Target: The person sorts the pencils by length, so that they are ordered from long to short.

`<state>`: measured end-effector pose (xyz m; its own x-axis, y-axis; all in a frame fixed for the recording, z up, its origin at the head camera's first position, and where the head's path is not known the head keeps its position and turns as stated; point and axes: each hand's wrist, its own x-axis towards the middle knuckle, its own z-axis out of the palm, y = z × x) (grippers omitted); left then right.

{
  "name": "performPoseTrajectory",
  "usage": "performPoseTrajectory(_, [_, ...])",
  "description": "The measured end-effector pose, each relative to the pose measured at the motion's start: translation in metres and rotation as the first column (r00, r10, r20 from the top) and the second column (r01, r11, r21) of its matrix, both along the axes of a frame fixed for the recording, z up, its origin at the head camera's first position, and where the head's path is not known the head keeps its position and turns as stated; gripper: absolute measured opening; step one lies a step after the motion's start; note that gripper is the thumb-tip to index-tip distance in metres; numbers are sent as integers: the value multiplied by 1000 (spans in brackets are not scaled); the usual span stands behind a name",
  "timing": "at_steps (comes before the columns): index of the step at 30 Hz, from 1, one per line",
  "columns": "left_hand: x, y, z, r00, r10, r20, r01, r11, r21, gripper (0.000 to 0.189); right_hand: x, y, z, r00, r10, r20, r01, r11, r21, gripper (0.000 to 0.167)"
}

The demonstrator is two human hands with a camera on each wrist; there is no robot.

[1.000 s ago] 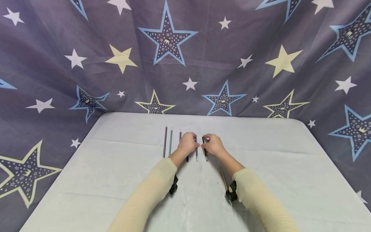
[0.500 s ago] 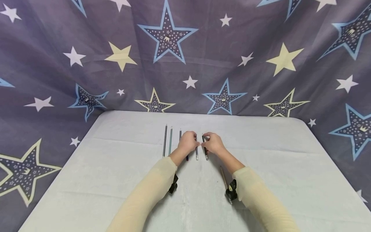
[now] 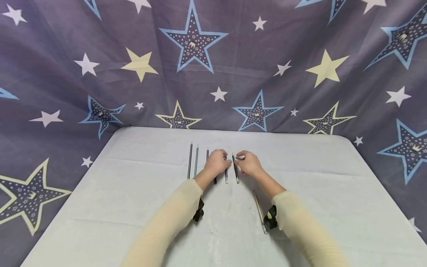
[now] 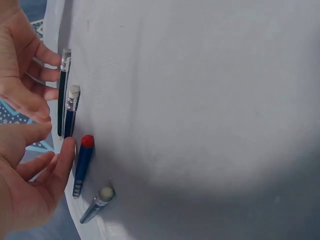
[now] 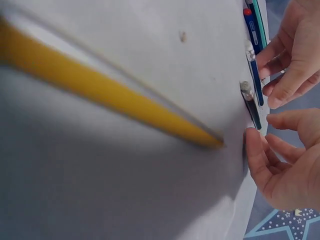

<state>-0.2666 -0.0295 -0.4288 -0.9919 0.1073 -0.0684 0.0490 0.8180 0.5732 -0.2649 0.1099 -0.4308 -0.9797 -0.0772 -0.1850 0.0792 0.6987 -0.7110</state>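
Note:
My left hand (image 3: 215,163) is over a dark blue pencil (image 3: 226,176) with a white eraser. In the left wrist view a fingertip (image 4: 69,145) lies at that pencil's side and the thumb is spread from the fingers. Just right of it a dark pencil (image 3: 235,172) lies on the table with its eraser end toward me. Beside that pencil is my right hand (image 3: 250,163), its fingers loosely bent; in the right wrist view a gap shows between them and the pencil.
Left of my hands lie a blue stick with a red end (image 4: 85,162), a teal pencil (image 3: 196,161) and a black pencil (image 3: 190,161). A yellowish pencil (image 3: 258,211) rests near my right wrist. The white table (image 3: 133,207) meets a starry curtain (image 3: 233,74) behind.
My right hand has let go of the dark pencil and moved slightly right. The left hand has shifted a little, its thumb moving away from me. The pencils lie where they were.

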Motion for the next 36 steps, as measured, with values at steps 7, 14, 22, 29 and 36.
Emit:
performPoseTrajectory(7, [5,-3,7,1000,-2,9,2,999,34,38,5,10,11,1000,26,-16,-26,1000,8,37])
performPoseTrajectory(14, [17,-8,9,1000,15,-14,-13,992,125,36,14,22,17,998,55,-29,-55,998,28,39])
performPoseTrajectory(22, [36,-9,13,1000,5,-2,-4,974,226,34,28,41,21,997,71,-22,-71,997,25,39])
performPoseTrajectory(29, [53,-7,17,999,-25,30,16,963,271,32,42,53,21,995,99,-33,-97,994,44,38])
performPoseTrajectory(36, [71,-2,16,995,-80,59,57,946,320,27,56,65,17,991,127,-51,-123,990,74,35])
